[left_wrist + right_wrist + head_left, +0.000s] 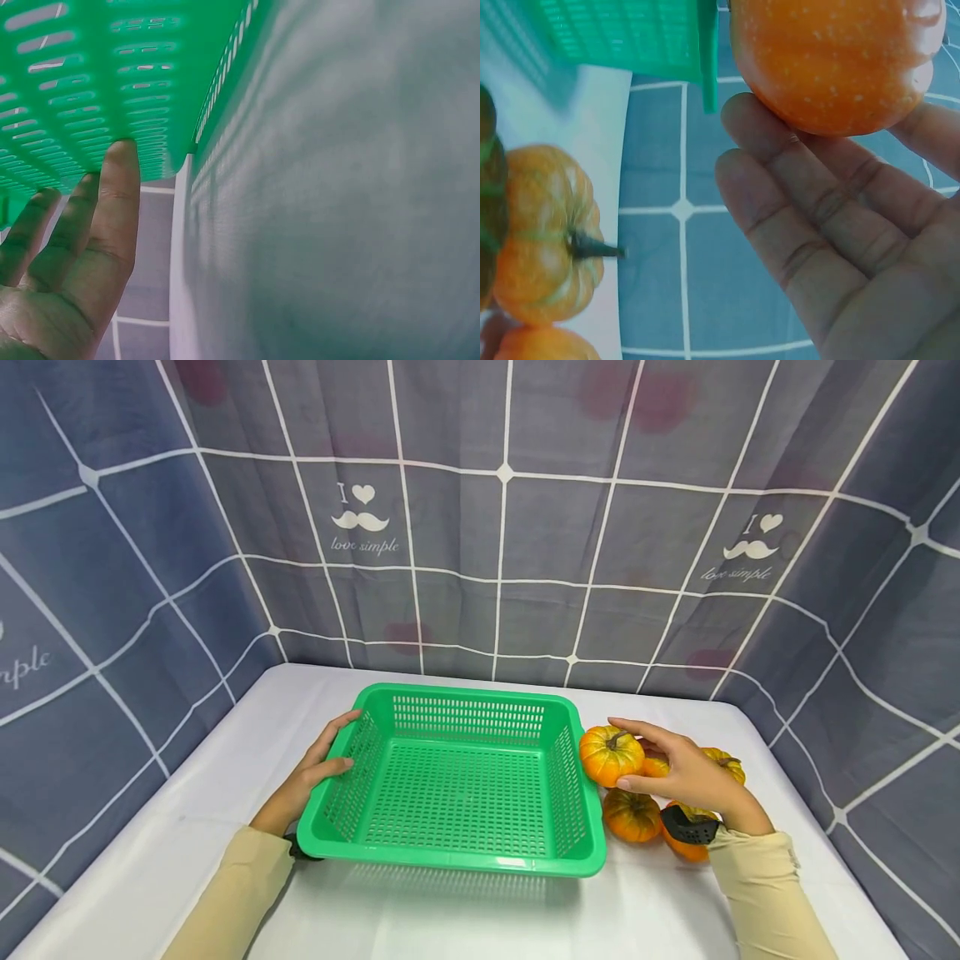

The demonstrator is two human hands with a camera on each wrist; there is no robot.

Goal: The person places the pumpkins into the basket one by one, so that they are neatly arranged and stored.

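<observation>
A green plastic basket with slotted walls stands on the table, its inside bare. At its left side my left hand holds the rim, thumb over the edge; in the left wrist view its fingers reach up against the slotted outer wall. My right hand grips a small orange-yellow pumpkin between thumb and fingers, right by the basket's right rim. The right wrist view shows this pumpkin from its smooth orange side, above the fingers.
Several more pumpkins lie to the basket's right, including a dark green-orange pumpkin, an orange one partly under the right wrist, and a yellow one behind the hand. A white cloth covers the table; grey checked curtains enclose it.
</observation>
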